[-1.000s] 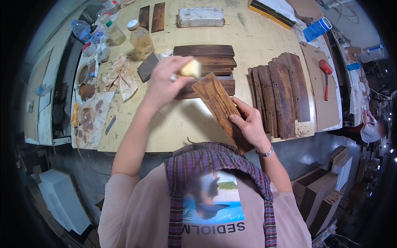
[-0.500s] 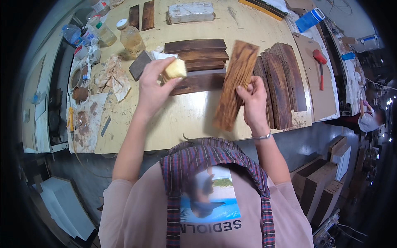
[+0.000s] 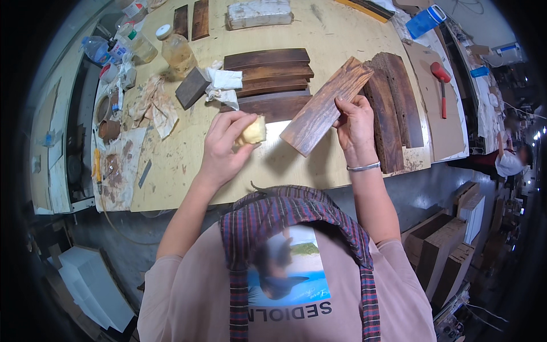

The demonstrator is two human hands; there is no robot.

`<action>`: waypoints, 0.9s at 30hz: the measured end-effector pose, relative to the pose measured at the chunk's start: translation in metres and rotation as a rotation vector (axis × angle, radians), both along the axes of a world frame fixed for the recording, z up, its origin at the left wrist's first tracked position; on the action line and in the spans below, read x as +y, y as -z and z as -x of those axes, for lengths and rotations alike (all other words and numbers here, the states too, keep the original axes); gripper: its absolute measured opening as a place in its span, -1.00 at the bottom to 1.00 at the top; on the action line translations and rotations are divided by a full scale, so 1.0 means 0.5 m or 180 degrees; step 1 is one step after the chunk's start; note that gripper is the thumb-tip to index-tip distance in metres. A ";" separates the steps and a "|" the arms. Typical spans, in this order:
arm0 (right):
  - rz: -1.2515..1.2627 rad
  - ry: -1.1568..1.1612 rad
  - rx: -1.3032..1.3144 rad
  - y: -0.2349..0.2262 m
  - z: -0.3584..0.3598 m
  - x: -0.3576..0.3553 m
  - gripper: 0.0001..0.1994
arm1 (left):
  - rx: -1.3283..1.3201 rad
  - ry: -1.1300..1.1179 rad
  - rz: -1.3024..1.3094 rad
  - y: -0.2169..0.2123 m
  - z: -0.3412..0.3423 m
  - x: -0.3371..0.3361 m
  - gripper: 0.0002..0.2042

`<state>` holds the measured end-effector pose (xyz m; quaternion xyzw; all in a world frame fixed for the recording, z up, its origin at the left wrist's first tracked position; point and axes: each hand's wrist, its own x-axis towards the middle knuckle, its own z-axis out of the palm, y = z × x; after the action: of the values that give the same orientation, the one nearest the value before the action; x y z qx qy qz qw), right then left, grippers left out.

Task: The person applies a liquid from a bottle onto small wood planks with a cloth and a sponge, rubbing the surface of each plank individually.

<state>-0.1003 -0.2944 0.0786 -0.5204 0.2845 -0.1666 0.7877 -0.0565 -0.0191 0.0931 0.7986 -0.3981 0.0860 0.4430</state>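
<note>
My left hand (image 3: 227,149) is closed around a pale yellow sponge (image 3: 253,131), just above the near part of the table. In my right hand (image 3: 356,126) is a brown wooden board (image 3: 326,108) with dark streaked grain, gripped at its right edge and tilted above the table. The sponge and the board are apart. Several dark wooden boards (image 3: 268,73) lie in a row beyond my hands. More dark boards (image 3: 387,117) lie on the right, partly covered by the held board and my right hand. Beside the row rest crumpled white cloths (image 3: 224,81) and a dark grey block (image 3: 192,88).
A jar with a white lid (image 3: 175,52) and several bottles stand at the far left. A stained rag (image 3: 154,105) and a small blade (image 3: 145,173) lie left. At the back is a wrapped block (image 3: 260,13). A red mallet (image 3: 441,85) and blue bottle (image 3: 425,21) are right.
My left hand has come nearer and slightly right with the sponge, uncovering the white cloths. The board in my right hand has turned, its far end swinging right.
</note>
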 end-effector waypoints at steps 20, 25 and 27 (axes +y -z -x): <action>-0.2260 -0.0236 -0.0133 -0.023 -0.062 0.087 -0.34 | 0.0900 0.0151 0.1185 -0.056 0.006 -0.024 -0.45; -0.2369 -0.0422 -0.0355 -0.018 -0.069 0.089 -0.39 | 0.0456 0.0664 0.1133 -0.095 0.036 -0.077 -0.47; -0.2389 -0.0499 -0.0551 -0.024 -0.065 0.082 -0.38 | 0.0482 0.0669 0.0875 -0.060 0.047 -0.067 -0.47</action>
<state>-0.0676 -0.2532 0.0904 -0.2004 0.2177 -0.0336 0.9546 -0.0802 -0.0527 0.1230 0.6887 -0.4294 0.0325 0.5833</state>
